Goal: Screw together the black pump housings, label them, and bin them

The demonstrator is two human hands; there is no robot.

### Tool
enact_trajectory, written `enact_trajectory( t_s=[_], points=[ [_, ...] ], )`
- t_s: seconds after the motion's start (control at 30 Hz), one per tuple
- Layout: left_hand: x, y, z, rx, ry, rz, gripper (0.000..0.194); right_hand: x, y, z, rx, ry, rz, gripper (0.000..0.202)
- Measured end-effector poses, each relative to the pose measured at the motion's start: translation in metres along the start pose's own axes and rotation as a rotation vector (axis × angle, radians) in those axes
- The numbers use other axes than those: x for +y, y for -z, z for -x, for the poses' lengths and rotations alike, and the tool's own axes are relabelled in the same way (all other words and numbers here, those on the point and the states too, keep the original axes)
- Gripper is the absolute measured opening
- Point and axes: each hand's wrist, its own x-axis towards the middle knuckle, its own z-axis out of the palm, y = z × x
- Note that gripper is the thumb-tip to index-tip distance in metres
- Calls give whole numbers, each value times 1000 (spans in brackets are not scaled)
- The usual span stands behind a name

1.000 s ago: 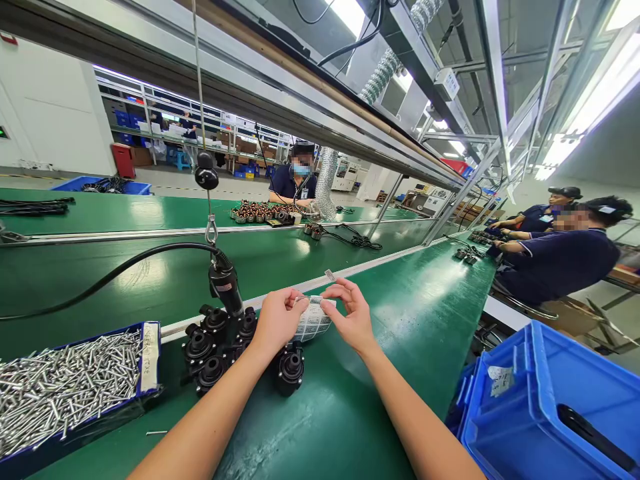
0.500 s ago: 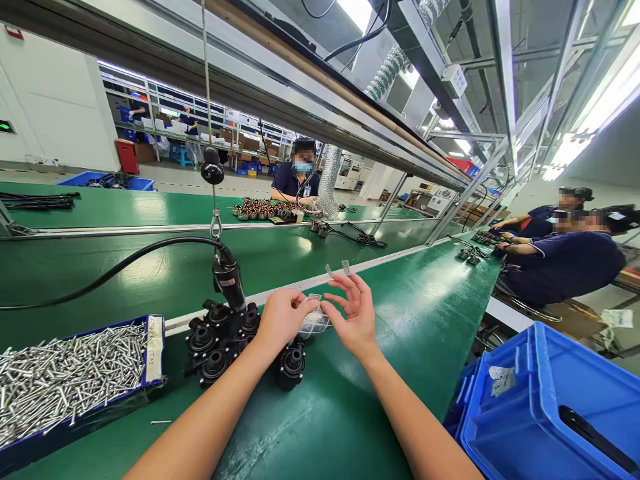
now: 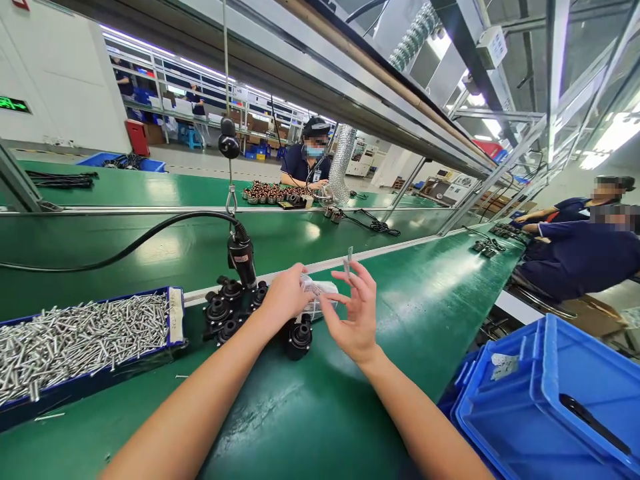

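Observation:
My left hand [image 3: 287,295] is closed on a curled sheet of small whitish stickers [image 3: 323,308], gripping its left edge. My right hand [image 3: 356,310] meets the sheet's right side with thumb and index finger, which come together there in a pinch. Small clear-looking stickers [image 3: 348,260] cling to the raised fingertips of that hand. Just below the sheet a black pump-like housing [image 3: 300,339] stands on the green bench. Several more black housings [image 3: 219,309] are grouped left of my left hand, partly hidden by it. Above them hangs a black power screwdriver [image 3: 242,259].
At the left lies a blue box of screws [image 3: 176,319], with a loose screw [image 3: 50,417] nearby. Blue crates [image 3: 520,393] stand off the bench's right edge. A black cable [image 3: 130,247] runs to the screwdriver. Co-workers sit across the bench and at the far right.
The view has shifted, so the bench items appear higher and further right. My right hand's fingers have turned, and its fingertip stickers now show edge-on. The sheet is still in my left hand.

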Motion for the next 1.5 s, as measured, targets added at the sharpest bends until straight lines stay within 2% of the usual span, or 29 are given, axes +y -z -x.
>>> enact_trajectory(
  t_s=[0.07,0.13,0.2,0.23,0.27,0.3,0.4,0.5,0.57,0.67,0.73,0.8,0.9,0.97,1.0,1.07,1.17,1.27,1.37,1.43,1.5],
  points=[
    [7,25,4,41,-7,-37,45,-18,-3,5,-9,-55,-11,76],
    [16,53,20,112,-60,-29,28,-34,-6,12,-72,-104,-7,83],
    [19,72,50,224,-152,60,10,-44,-10,22,-154,-102,5,91],
    [17,75,71,279,-188,119,11,-46,-13,27,-194,-84,14,94],
    [12,74,94,319,-207,174,17,-47,-15,31,-229,-61,26,96],
    [3,70,117,305,-215,210,22,-47,-18,35,-255,-41,39,97],
    [-35,44,181,60,-128,205,27,-42,-23,41,-296,-27,59,96],
    [-65,19,212,-41,55,286,28,-43,-22,40,-298,-26,30,96],
    [-72,8,213,-30,167,437,32,-51,-17,39,-229,20,7,100],
    [-75,-2,205,-2,271,662,53,-68,-9,36,-59,114,-27,107],
    [-77,-5,202,-25,285,798,72,-78,-5,33,-29,69,-116,100],
    [-79,-5,202,-81,279,966,89,-86,-4,30,-99,-85,-292,86],
    [-76,-1,206,-288,247,1199,104,-90,-6,27,-239,-331,-570,64],
    [-71,1,207,-397,215,1270,95,-86,-10,29,-309,-408,-674,56],
    [-69,1,208,-401,203,1279,85,-83,-13,31,-335,-423,-702,54],
    [-65,0,208,-296,201,1255,69,-75,-19,36,-368,-420,-714,52],
    [-64,-4,210,-129,219,1158,71,-66,-28,44,-391,-413,-684,54],
    [-62,-4,214,-90,185,1060,64,-65,-34,49,-404,-395,-683,58],
    [-58,0,215,0,99,927,49,-70,-33,49,-316,-355,-622,60],
    [-58,1,214,131,38,781,43,-74,-29,45,-244,-382,-581,59],
    [-60,1,213,258,4,640,42,-79,-24,41,-246,-463,-597,58]
  ],
)
